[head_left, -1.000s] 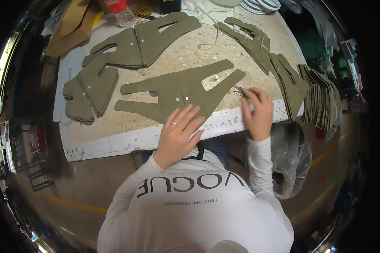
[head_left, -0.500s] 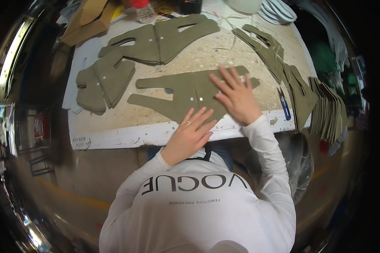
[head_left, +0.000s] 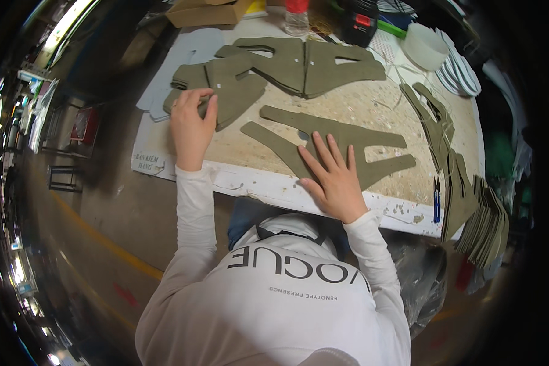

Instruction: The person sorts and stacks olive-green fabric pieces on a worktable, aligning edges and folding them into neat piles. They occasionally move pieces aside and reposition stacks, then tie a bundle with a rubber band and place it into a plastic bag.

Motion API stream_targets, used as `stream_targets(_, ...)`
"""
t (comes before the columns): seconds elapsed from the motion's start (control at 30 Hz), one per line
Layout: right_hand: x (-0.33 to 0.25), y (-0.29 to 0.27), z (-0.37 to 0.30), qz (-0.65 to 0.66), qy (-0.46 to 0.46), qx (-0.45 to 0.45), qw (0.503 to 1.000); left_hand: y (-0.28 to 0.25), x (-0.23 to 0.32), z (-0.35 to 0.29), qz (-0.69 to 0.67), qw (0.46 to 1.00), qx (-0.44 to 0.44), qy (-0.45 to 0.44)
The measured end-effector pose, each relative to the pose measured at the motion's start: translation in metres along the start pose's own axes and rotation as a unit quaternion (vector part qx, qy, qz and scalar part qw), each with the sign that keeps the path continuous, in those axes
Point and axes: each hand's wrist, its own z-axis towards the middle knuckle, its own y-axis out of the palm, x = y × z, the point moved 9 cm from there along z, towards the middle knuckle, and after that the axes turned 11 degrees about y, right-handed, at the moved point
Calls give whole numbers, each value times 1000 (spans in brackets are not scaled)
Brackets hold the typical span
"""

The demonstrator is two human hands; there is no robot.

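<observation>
My right hand (head_left: 334, 183) lies with spread fingers on a flat olive fabric piece (head_left: 366, 135) that has long arms and cut-out slots. At the left, my left hand (head_left: 192, 125) is at the near-left edge of a stack of similar olive pieces (head_left: 241, 97). Its thumb and fingers are bent together in a pinch on the fabric there, and the hand hides part of that edge. Behind lies another olive stack (head_left: 332, 67), spread in two halves with small white marks beside the middle line.
Blue-handled thread snips (head_left: 437, 204) lie near the right edge. More olive pieces (head_left: 457, 192) and a hanging bundle (head_left: 485, 222) are beyond them. Pale cut pieces (head_left: 189, 49), a cardboard box (head_left: 207, 12), a red-capped bottle (head_left: 296, 21) and a white tub (head_left: 425, 46) stand along the back.
My left hand has left the middle piece and moved left to the stack. My right hand has moved toward me, flat on the middle piece. The whole view has shifted and turned.
</observation>
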Motion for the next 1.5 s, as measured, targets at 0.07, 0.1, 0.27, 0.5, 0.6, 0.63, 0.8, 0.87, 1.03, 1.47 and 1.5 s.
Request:
stream_targets(0.07,-1,-5,0,29,-4,18,999,5,-3,1,8,999,-2,36)
stream_targets(0.1,1,-6,-1,38,2,24,999,16,2,-1,0,998,-14,59)
stream_targets(0.27,8,-12,-6,120,16,68,990,35,-1,-8,64,995,-49,63)
stream_targets(0.5,14,-23,-11,168,11,111,979,31,-1,5,-7,993,-77,94)
stream_targets(0.6,15,-37,-8,247,7,111,963,20,2,8,-101,992,-72,37)
stream_targets(0.63,16,-43,-6,285,12,113,952,14,12,6,-93,993,-63,48)
stream_targets(0.8,19,-20,13,527,135,-53,838,16,53,-22,-295,938,-164,76)
stream_targets(0.87,14,-13,19,512,149,-61,844,8,17,-24,-321,938,-134,-7)
stream_targets(1.03,-6,-21,21,393,50,6,918,-28,-102,-13,126,988,34,-85)
stream_targets(1.47,64,-95,-7,552,124,123,816,-19,-145,-21,-74,978,70,-179)
stream_targets(1.5,78,-104,-12,561,138,126,807,-20,-143,-20,-57,980,35,-190)
